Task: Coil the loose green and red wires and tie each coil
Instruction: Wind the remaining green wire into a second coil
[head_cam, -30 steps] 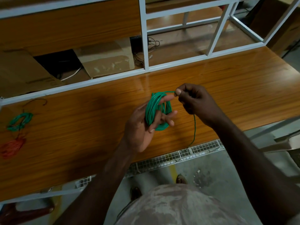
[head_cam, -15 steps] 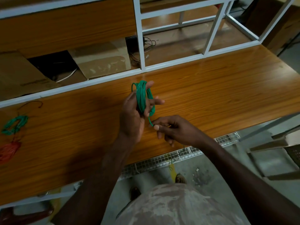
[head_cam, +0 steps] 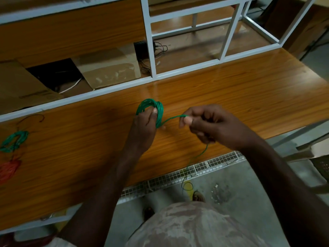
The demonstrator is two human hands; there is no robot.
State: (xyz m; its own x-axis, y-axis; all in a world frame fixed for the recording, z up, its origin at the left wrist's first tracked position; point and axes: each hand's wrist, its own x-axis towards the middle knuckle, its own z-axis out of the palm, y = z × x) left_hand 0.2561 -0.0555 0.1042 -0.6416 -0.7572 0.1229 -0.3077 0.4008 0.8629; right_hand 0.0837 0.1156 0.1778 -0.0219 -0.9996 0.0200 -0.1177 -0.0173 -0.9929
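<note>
Green wire coil (head_cam: 151, 108) sits above the worktop (head_cam: 240, 97), gripped in the left hand (head_cam: 142, 127) with the thumb across the turns. The right hand (head_cam: 211, 124) pinches the free strand (head_cam: 171, 118) just beside the coil, and the tail (head_cam: 195, 161) hangs past the worktop edge. To do this wrap well, keep the strand taut and lay each turn snug around the bundle's waist while the left thumb pins the loops from springing. At far left lie a finished green coil (head_cam: 14, 140) and a red bundle (head_cam: 8, 169), seemingly coiled, though blurred.
</note>
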